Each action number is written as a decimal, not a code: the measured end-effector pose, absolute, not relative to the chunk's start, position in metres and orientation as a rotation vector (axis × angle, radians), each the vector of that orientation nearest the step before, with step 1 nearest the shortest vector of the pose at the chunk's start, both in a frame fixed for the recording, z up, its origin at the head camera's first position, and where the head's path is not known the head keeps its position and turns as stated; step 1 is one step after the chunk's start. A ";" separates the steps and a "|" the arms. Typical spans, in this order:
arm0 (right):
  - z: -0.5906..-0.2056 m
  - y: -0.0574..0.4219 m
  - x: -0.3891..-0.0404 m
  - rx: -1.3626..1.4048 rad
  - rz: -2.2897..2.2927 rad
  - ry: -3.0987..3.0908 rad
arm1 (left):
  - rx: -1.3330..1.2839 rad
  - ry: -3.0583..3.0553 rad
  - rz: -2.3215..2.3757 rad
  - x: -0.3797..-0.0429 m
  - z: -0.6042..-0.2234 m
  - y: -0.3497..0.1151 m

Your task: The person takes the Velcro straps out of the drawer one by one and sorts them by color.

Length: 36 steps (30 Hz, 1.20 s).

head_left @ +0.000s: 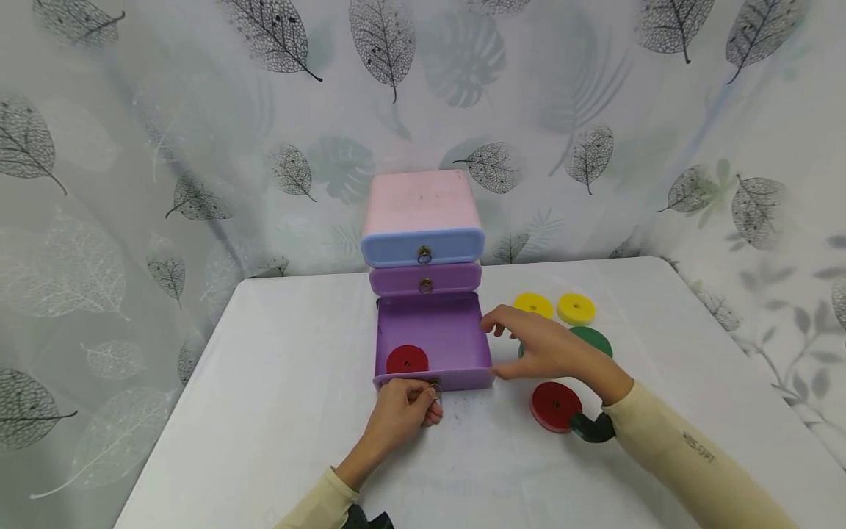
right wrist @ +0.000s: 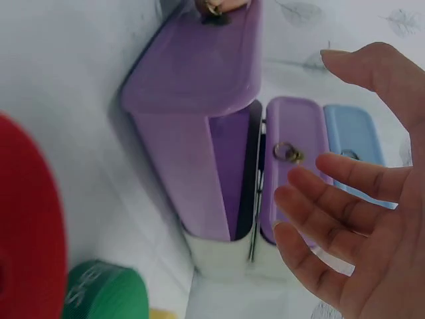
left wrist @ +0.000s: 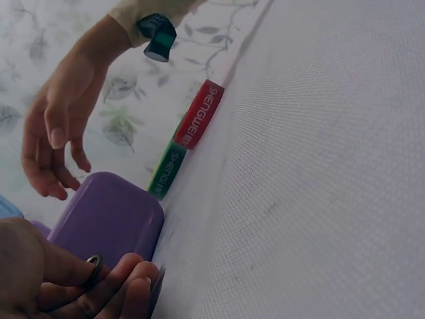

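Observation:
The bottom purple drawer (head_left: 432, 323) of a small drawer cabinet (head_left: 423, 202) is pulled out. A round red disc (head_left: 405, 359) with a small centre hole lies in its front left part. My left hand (head_left: 399, 411) pinches the metal ring pull (left wrist: 95, 271) on the drawer's front between thumb and finger. My right hand (head_left: 545, 345) hovers beside the drawer's right side, thumb and fingers spread apart, holding nothing. In the right wrist view, those fingers (right wrist: 339, 193) appear in front of the closed purple drawer (right wrist: 292, 146).
Right of the cabinet, two yellow discs (head_left: 576, 309) lie at the back of the white table (head_left: 277, 382). Green discs (head_left: 593, 339) are partly hidden behind my right hand. Another red disc (head_left: 556, 405), lettered on its side, is nearer. A leaf-patterned curtain (head_left: 317, 117) hangs behind.

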State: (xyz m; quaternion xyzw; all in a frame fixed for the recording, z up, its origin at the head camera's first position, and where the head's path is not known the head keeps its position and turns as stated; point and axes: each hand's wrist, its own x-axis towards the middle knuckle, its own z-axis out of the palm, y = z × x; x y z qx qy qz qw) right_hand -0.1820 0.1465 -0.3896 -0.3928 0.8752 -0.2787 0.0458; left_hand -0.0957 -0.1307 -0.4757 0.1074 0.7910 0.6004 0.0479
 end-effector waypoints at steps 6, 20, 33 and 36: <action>-0.382 0.124 -0.193 -1.248 -0.775 2.675 | 0.326 2.420 1.832 -0.091 -0.463 -0.129; -0.384 0.079 -0.213 -1.360 -0.663 2.598 | 0.333 2.387 1.859 -0.100 -0.484 -0.133; -0.402 0.046 -0.222 -1.361 -0.520 2.492 | 0.346 2.373 1.874 -0.100 -0.484 -0.134; -0.404 0.037 -0.224 -1.404 -0.469 2.482 | 0.349 2.355 1.902 -0.099 -0.484 -0.136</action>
